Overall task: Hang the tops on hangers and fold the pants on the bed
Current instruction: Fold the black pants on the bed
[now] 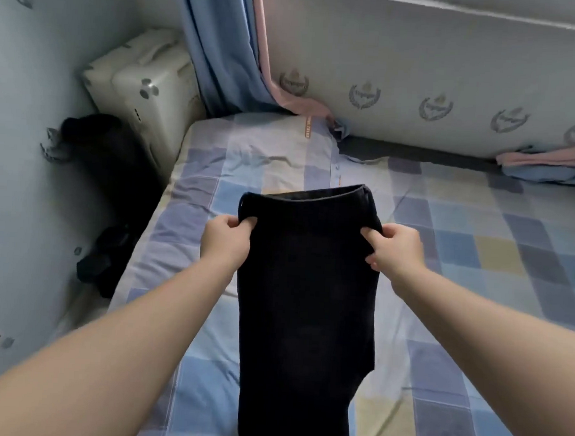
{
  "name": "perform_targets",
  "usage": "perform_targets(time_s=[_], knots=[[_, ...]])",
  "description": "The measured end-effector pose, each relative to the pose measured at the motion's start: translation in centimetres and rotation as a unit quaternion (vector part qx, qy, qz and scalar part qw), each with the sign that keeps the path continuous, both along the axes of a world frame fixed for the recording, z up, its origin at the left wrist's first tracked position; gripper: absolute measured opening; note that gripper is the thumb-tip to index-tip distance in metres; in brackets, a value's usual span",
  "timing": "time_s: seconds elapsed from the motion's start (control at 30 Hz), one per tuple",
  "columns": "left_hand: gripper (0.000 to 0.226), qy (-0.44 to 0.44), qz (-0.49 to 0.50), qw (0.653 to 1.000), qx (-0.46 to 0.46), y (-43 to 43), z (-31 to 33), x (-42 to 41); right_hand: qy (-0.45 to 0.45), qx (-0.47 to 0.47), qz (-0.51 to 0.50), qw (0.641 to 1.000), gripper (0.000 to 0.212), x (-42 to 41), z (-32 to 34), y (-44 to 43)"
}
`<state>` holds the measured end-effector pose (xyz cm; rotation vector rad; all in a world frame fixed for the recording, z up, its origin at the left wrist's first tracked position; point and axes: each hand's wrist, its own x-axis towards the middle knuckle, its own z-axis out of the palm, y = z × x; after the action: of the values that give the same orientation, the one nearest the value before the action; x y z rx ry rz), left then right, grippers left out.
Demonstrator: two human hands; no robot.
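Both hands pinch pants between them.

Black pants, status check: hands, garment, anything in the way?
Left hand and right hand each pinch a side edge of the black pants, below the waistband. Pants lengthwise on the bed, not folded across. Dark clothes off the bed's left side.

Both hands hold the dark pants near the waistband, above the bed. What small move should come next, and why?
Probably lower the pants flat onto the bed. The left hand and right hand pinch their two sides near the waistband, and they stretch long, not yet folded across.
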<state>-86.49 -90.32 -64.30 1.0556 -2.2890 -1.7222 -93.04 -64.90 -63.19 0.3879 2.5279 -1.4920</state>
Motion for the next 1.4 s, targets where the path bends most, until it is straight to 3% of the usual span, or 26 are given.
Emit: perform_targets(time_s=[0.07, 0.13, 0.2, 0.37, 0.53, 0.67, 0.77, 1.07, 1.4], knots=[[0.023, -0.026, 0.004, 1.000, -0.009, -0.2, -3.5, -3.3, -0.015, -0.034, -0.007, 0.999, 0.007, -3.2, -4.0, -1.2], [0.048, -0.065, -0.003, 0.998, -0.021, 0.2, -7.5, -4.7, -0.042, -0.038, 0.023, 0.998, 0.039, -4.9, -8.3, -1.9], [0.054, -0.079, -0.034, 0.995, -0.053, 1.1, -11.7, -4.0, -0.061, -0.013, 0.080, 0.995, 0.055, -4.5, -12.4, -2.0], [0.045, -0.123, -0.126, 0.973, -0.148, 5.4, -18.7, 2.3, -0.092, 0.036, 0.238, 0.966, 0.054, 2.0, -18.9, 0.1], [0.056, -0.157, -0.220, 0.933, -0.235, 9.5, -19.6, 9.4, -0.087, 0.176, 0.345, 0.918, 0.059, 8.0, -20.0, 4.0], [0.061, -0.176, -0.228, 0.930, -0.228, 12.8, -17.9, 15.0, -0.083, 0.265, 0.419, 0.864, 0.061, 12.3, -18.7, 7.5], [0.061, -0.193, -0.218, 0.933, -0.213, 15.1, -16.6, 19.9, -0.078, 0.285, 0.444, 0.846, 0.063, 15.5, -17.4, 10.0], [0.059, -0.256, -0.184, 0.939, -0.137, 20.9, -15.6, 34.2, -0.127, 0.238, 0.429, 0.862, 0.062, 28.0, -16.1, 15.5], [0.063, -0.310, -0.149, 0.939, -0.010, 22.7, -23.5, 47.6, -0.225, 0.181, 0.338, 0.896, 0.063, 41.8, -22.8, 20.5]])
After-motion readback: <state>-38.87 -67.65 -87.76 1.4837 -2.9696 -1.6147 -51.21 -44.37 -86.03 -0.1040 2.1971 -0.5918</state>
